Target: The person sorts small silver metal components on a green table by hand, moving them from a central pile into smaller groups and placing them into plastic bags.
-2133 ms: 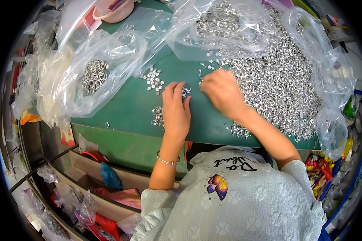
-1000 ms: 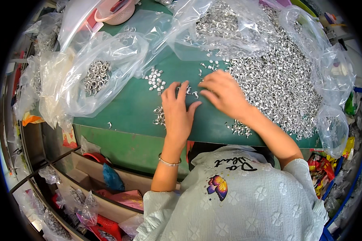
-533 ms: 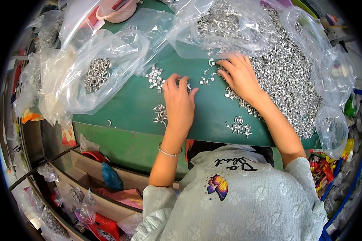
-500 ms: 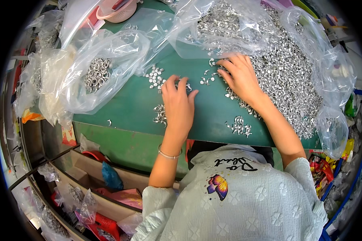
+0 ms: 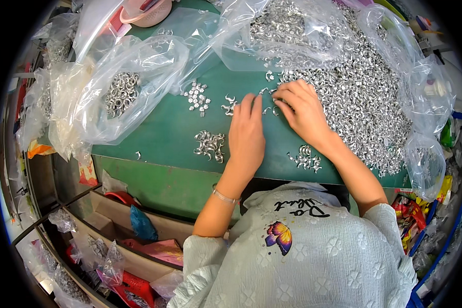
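Note:
My left hand (image 5: pixel 248 134) is over the middle of the green table, its fingers bent down and drawn together. Whatever they hold, if anything, is hidden. Just left of its fingertips lie a few curved silver metal pieces (image 5: pixel 229 106). Facing it, my right hand (image 5: pixel 305 113) has its thumb and forefinger closed at the edge of a big heap of small curved silver metal pieces (image 5: pixel 364 97). I cannot make out what is in that pinch. A few loose pieces (image 5: pixel 266 110) lie between the two hands.
Small flower-shaped silver pieces (image 5: pixel 197 97) lie left of my hands. Nearer me are two little piles of curved pieces, one left (image 5: pixel 209 146) and one right (image 5: pixel 305 158). A clear plastic bag (image 5: pixel 154 97) holds silver rings (image 5: pixel 122 92). A pink basket (image 5: pixel 151 15) stands at the back.
My left hand has shifted right, toward my right hand, uncovering curved pieces and more of the left pile. My right hand has drawn slightly nearer me, its fingers closing together.

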Tool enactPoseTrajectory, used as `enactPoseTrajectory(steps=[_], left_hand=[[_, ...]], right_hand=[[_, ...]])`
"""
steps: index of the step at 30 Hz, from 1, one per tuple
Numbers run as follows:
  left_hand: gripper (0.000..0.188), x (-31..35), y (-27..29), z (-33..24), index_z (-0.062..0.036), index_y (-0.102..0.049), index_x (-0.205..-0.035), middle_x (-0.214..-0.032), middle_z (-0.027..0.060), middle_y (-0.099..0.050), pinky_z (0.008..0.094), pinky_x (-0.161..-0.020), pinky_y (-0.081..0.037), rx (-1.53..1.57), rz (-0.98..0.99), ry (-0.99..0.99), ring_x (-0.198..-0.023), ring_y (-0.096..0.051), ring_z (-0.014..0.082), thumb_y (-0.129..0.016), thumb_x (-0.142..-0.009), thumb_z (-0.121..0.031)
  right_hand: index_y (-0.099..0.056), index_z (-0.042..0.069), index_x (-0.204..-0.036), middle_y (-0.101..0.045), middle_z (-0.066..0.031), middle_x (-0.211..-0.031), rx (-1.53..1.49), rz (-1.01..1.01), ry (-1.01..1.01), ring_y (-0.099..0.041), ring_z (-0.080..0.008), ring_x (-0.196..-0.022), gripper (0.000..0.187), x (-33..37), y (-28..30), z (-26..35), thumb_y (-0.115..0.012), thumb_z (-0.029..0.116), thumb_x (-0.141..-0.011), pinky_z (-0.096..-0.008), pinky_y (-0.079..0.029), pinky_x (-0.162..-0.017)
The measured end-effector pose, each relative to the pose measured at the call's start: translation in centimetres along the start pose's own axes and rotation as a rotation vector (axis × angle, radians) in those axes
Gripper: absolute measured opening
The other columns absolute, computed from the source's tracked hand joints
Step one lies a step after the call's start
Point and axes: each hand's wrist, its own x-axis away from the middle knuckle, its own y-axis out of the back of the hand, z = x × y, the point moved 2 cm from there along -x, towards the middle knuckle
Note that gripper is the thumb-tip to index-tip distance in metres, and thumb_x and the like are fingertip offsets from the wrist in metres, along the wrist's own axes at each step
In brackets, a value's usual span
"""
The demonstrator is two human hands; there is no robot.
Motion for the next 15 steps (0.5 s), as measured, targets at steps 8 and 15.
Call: enactPoseTrajectory(steps=[8, 15], left_hand=[[0.032, -0.1, 0.8, 0.3, 0.0054, -0.061, -0.111, -0.115, 0.0161, -0.056, 0.0412, -0.085, -0.045, 0.006, 0.018, -0.018, -0.099, -0.053, 0.0328, -0.059, -0.080, 0.006], [0.017, 0.3, -1.2, -0.1, 0.0045, -0.064, -0.098, -0.104, 0.0142, -0.056, 0.0396, -0.082, -0.044, -0.035, 0.006, -0.019, -0.093, -0.053, 0.0317, -0.064, -0.082, 0.001]], right_hand=[[-0.068, 0.006, -0.091, -0.058, -0.0058, -0.102, 0.051, 0.042, -0.037, -0.051, -0.0255, -0.100, 0.015, 0.7, 1.4, -0.3, -0.070, 0.007, -0.077, -0.0378, -0.038, -0.085], [-0.069, 0.006, -0.087, -0.059, -0.0067, -0.106, 0.164, 0.112, 0.099, -0.050, -0.0243, -0.105, 0.010, 0.5, -0.1, -0.4, -0.068, 0.011, -0.078, -0.0378, -0.038, -0.090]])
